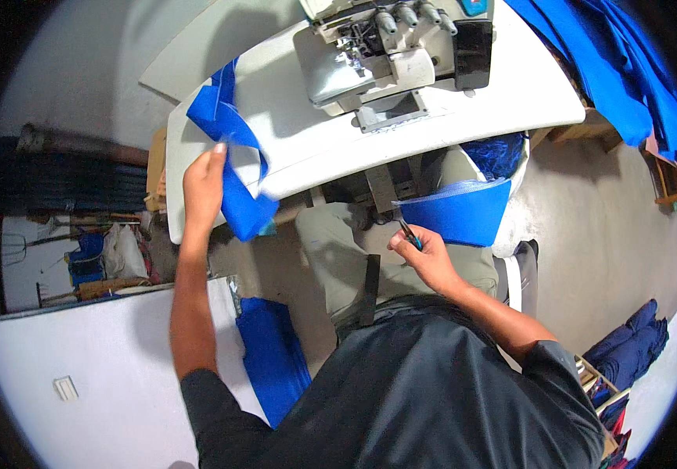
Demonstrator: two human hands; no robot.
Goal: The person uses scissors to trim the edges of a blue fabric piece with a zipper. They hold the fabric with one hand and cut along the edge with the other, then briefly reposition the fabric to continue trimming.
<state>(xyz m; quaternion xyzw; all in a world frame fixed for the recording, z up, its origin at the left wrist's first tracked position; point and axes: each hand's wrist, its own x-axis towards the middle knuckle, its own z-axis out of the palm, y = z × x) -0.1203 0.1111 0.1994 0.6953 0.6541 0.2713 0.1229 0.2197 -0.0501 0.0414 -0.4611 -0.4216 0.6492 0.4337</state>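
My left hand is closed, thumb and fingers pinching a blue fabric strip at the left end of the white sewing table. The strip twists over the table's front edge, and its lower end hangs free, slightly blurred. Above my lap, my right hand grips small thread snips with dark and teal handles, blades pointing up and away from me. Just beyond them, a blue fabric piece with a pale frayed edge lies over my right thigh, below the table edge.
An overlock sewing machine stands at the back of the table. Blue cloth drapes at the far right. Below the table's front sits a pale container of dark blue scraps. Folded blue fabric hangs by a white surface at left.
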